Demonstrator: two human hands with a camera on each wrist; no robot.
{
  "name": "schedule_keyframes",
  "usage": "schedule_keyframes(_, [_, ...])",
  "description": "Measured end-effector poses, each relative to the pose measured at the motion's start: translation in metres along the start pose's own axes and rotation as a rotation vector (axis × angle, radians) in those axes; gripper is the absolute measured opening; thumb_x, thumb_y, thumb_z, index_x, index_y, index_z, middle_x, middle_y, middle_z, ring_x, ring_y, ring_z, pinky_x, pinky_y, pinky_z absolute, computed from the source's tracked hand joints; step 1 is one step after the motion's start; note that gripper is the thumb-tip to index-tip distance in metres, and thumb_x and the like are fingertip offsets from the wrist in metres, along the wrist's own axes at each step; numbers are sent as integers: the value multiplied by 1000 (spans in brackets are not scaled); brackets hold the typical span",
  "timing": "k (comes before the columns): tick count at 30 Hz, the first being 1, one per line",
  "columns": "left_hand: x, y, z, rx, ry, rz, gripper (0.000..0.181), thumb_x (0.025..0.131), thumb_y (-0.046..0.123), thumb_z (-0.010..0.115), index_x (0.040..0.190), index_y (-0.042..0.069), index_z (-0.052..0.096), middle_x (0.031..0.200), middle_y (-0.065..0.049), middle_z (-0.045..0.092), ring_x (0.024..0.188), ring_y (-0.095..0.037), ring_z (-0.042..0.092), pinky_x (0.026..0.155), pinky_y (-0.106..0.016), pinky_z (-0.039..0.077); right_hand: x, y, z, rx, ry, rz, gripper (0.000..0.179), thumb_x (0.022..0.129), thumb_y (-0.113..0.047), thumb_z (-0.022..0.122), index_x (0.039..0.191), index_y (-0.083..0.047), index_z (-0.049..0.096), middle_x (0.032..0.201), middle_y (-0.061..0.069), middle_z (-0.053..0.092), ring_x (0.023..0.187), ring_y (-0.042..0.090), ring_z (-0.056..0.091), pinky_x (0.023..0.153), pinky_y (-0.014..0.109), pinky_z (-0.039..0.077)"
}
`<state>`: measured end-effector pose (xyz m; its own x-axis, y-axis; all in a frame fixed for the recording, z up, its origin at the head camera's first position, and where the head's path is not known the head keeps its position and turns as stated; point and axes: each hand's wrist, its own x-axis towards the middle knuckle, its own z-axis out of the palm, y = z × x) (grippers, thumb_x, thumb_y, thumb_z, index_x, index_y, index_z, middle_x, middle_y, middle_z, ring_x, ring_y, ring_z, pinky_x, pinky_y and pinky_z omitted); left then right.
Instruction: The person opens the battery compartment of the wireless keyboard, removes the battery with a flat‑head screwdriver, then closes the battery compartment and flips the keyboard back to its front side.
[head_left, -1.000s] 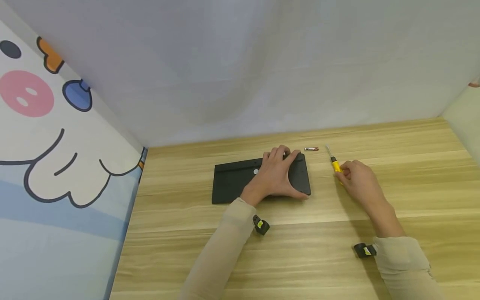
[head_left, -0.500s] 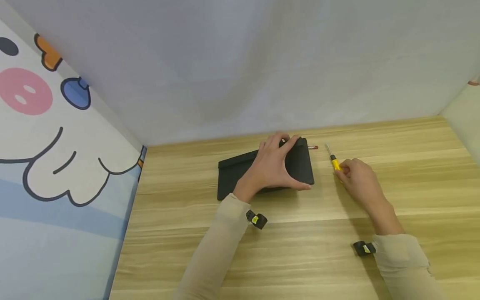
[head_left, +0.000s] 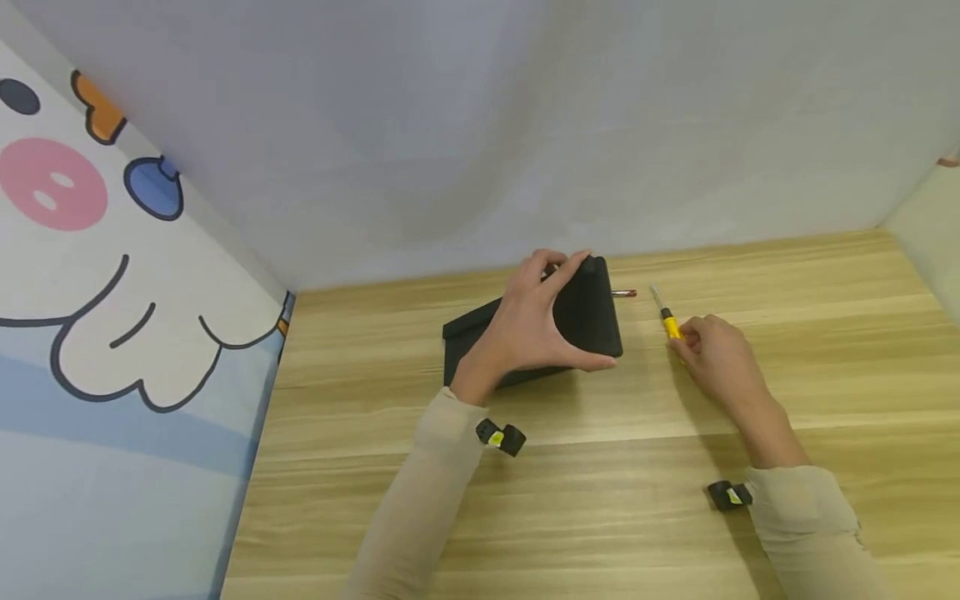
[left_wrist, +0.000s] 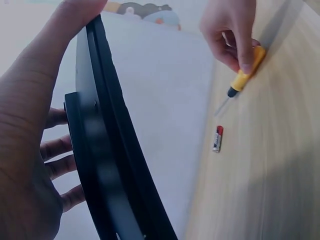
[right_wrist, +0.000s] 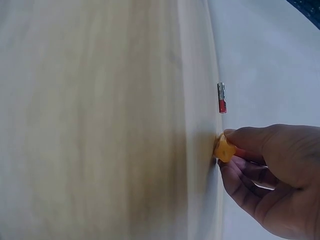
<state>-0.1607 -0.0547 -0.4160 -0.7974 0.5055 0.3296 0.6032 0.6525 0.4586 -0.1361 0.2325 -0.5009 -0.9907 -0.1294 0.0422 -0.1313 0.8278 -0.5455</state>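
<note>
My left hand [head_left: 521,321] grips a flat black keyboard [head_left: 585,312] across its width, thumb at the near edge and fingers at the far edge. Its right end is raised off the table, while the left end sits lower. In the left wrist view the keyboard [left_wrist: 107,150] appears edge-on. My right hand [head_left: 716,358] pinches the yellow handle of a screwdriver [head_left: 671,325], whose metal tip points away from me. A small battery [head_left: 624,293] with a red end lies between the keyboard and the screwdriver. The right wrist view shows the screwdriver's handle end [right_wrist: 225,151] between thumb and fingers.
The wood-grain table [head_left: 600,517] meets a pale grey back wall [head_left: 480,150]. A cartoon-printed panel [head_left: 150,333] stands along the left side. A black wrist camera [head_left: 502,437] sits at the left cuff, another camera [head_left: 727,496] at the right cuff.
My left hand has raised the right end of the keyboard and tilted it, and the keyboard now partly covers the battery in the head view. The right hand and screwdriver have stayed about still.
</note>
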Motion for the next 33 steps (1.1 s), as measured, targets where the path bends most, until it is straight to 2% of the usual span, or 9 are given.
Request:
schedule_keyframes(3, [-1, 1, -3, -44, 18, -4, 130, 52, 64, 95, 161, 26, 34, 138, -6, 44, 114, -18, 45, 96, -38, 46, -2, -1, -2, 4, 6, -3, 30, 99, -12, 66, 107, 16, 67, 96, 30, 66, 84, 39, 67, 75, 54, 59])
schedule_keyframes(10, [-7, 4, -13, -206, 60, -42, 131, 51, 51, 100, 161, 31, 31, 141, -6, 42, 125, -18, 42, 107, -41, 48, -1, 0, 0, 12, 16, -13, 29, 98, -12, 67, 107, 16, 67, 96, 29, 66, 83, 38, 68, 75, 54, 60])
schedule_keyframes(17, [-11, 6, -24, -422, 138, -4, 129, 51, 29, 102, 161, 25, 34, 139, -7, 41, 125, -17, 42, 108, -36, 46, -3, 6, 0, 4, 22, 1, 32, 98, -13, 67, 114, 14, 67, 97, 28, 66, 86, 39, 68, 77, 55, 59])
schedule_keyframes(23, [-13, 10, -33, -509, 177, 31, 128, 50, 23, 101, 160, 21, 36, 140, -9, 41, 128, -17, 44, 109, -34, 46, -4, 9, -4, -16, 27, -12, 35, 97, -14, 68, 120, 11, 66, 96, 28, 68, 84, 39, 70, 75, 55, 58])
schedule_keyframes(26, [-13, 9, -37, -527, 193, 36, 125, 52, 33, 99, 160, 19, 36, 140, -11, 41, 127, -19, 44, 106, -33, 46, -4, 10, -5, -24, 33, -29, 34, 96, -14, 69, 120, 10, 66, 94, 27, 69, 82, 38, 69, 72, 54, 58])
schedule_keyframes(28, [-14, 8, -38, -529, 204, 31, 125, 55, 53, 95, 160, 17, 36, 140, -12, 41, 125, -19, 43, 104, -32, 46, -5, 11, -5, -26, 39, -37, 33, 95, -13, 70, 119, 10, 66, 93, 27, 69, 81, 37, 69, 72, 54, 58])
schedule_keyframes(31, [-15, 7, -41, -545, 225, 22, 130, 58, 82, 80, 160, 15, 35, 140, -13, 42, 124, -19, 43, 102, -34, 46, -5, 11, -6, -28, 38, -43, 32, 95, -13, 70, 118, 9, 67, 92, 26, 69, 81, 36, 68, 70, 53, 57])
schedule_keyframes(33, [-15, 7, -42, -567, 236, 20, 134, 57, 91, 71, 160, 14, 34, 141, -14, 42, 125, -19, 43, 103, -36, 46, -5, 12, -7, -34, 32, -46, 32, 95, -13, 69, 118, 9, 67, 92, 26, 70, 80, 36, 68, 70, 53, 57])
